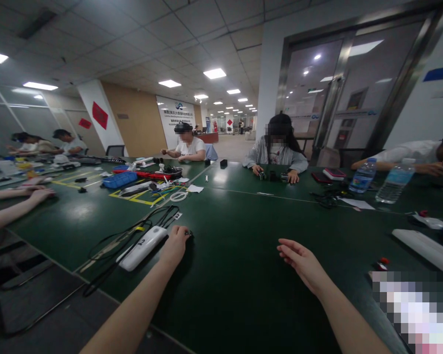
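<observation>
My left hand [174, 246] is closed on a small dark object [188, 234] at its fingertips, low over the green table [236, 295]. What the object is cannot be made out. Just left of that hand lies a white device [143, 248] marked 2, with black cables [107, 241] looped around it. My right hand [299, 260] is held over the table to the right, fingers stretched forward, apart from any object.
A blue basket [120, 180] and cables stand at the back left. Two water bottles [395, 181], a white bar [426, 250] and a pixelated screen [417, 309] are on the right. People sit around the table; one across handles small dark items [273, 175].
</observation>
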Demonstrator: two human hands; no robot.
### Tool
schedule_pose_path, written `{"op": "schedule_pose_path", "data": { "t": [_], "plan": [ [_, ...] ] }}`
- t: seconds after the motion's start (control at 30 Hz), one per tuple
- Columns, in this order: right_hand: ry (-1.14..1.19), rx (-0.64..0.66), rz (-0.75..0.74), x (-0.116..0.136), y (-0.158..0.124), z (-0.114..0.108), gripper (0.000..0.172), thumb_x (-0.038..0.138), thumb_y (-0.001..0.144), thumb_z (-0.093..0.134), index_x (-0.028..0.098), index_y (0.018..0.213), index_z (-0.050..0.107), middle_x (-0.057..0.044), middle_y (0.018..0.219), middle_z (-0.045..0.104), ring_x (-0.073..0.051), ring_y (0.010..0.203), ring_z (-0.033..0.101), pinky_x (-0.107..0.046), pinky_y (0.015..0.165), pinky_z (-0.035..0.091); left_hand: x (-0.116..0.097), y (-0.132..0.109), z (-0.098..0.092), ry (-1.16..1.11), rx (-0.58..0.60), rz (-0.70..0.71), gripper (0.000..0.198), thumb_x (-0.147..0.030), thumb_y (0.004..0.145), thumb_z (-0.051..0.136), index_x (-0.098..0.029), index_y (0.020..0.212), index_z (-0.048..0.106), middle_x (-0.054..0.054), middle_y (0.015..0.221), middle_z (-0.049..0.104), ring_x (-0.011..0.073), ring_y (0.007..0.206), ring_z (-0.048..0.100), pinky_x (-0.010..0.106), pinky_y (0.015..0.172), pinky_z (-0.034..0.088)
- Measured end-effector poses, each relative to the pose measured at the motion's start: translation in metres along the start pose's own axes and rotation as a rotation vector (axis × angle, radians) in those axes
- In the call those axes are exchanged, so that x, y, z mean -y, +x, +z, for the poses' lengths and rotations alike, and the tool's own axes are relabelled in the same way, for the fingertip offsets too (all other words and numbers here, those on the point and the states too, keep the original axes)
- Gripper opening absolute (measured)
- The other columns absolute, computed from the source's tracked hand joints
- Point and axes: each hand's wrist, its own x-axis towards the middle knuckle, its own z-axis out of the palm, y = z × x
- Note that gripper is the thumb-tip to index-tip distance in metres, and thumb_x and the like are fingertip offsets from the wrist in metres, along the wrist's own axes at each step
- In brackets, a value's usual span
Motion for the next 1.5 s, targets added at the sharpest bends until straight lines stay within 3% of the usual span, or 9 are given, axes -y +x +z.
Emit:
{"op": "schedule_pose_path", "data": {
  "t": [0.23, 0.4, 0.7, 1.17, 1.5],
  "plan": [
    [0.003, -0.01, 0.005, 0.001, -0.001, 0.0, 0.031, 0.034, 0.065, 0.064, 0.023, 0.094, 0.062, -0.003, 0.089, 0.064, -0.02, 0.083, 0.057, -0.033, 0.075, 0.046, -0.002, 0.0, -0.004, -0.131, 0.033, -0.182, 0.017, -0.021, 0.08, 0.04, -0.014, 0.094, 0.048, 0.009, 0.097, 0.052, 0.0189, 0.091, 0.053, 0.031, 0.081, 0.041],
    [-0.01, -0.002, -0.009, -0.004, 0.002, -0.001, 0.033, 0.035, 0.065, 0.064, 0.023, 0.096, 0.061, -0.003, 0.09, 0.064, -0.021, 0.084, 0.057, -0.035, 0.075, 0.046, 0.003, 0.001, 0.001, -0.181, 0.122, -0.175, 0.02, -0.023, 0.081, 0.039, -0.014, 0.096, 0.049, 0.008, 0.095, 0.058, 0.0188, 0.089, 0.055, 0.03, 0.079, 0.041],
    [-0.02, -0.027, 0.005, 0.001, 0.0, 0.002, 0.032, 0.034, 0.063, 0.065, 0.023, 0.093, 0.062, -0.004, 0.087, 0.064, -0.021, 0.083, 0.058, -0.035, 0.075, 0.047, 0.002, 0.002, 0.003, -0.12, 0.115, -0.237, 0.024, -0.028, 0.084, 0.036, -0.015, 0.098, 0.051, 0.01, 0.098, 0.06, 0.0199, 0.09, 0.056, 0.03, 0.076, 0.041],
    [-0.043, -0.023, 0.015, 0.0, 0.001, 0.002, 0.033, 0.035, 0.065, 0.064, 0.023, 0.095, 0.061, -0.003, 0.09, 0.064, -0.02, 0.084, 0.057, -0.034, 0.075, 0.046, -0.014, -0.004, -0.002, 0.086, 0.118, -0.052, 0.025, -0.03, 0.083, 0.037, -0.013, 0.092, 0.052, 0.01, 0.092, 0.056, 0.0195, 0.087, 0.053, 0.029, 0.077, 0.039],
    [-0.04, -0.015, 0.0, -0.004, 0.003, 0.0, 0.034, 0.036, 0.064, 0.064, 0.022, 0.096, 0.061, -0.004, 0.091, 0.064, -0.02, 0.084, 0.057, -0.033, 0.074, 0.046, 0.0, -0.002, 0.005, 0.039, 0.124, -0.031, 0.024, -0.023, 0.083, 0.037, -0.012, 0.102, 0.048, 0.011, 0.098, 0.056, 0.0204, 0.096, 0.051, 0.03, 0.083, 0.038]
  ]
}}
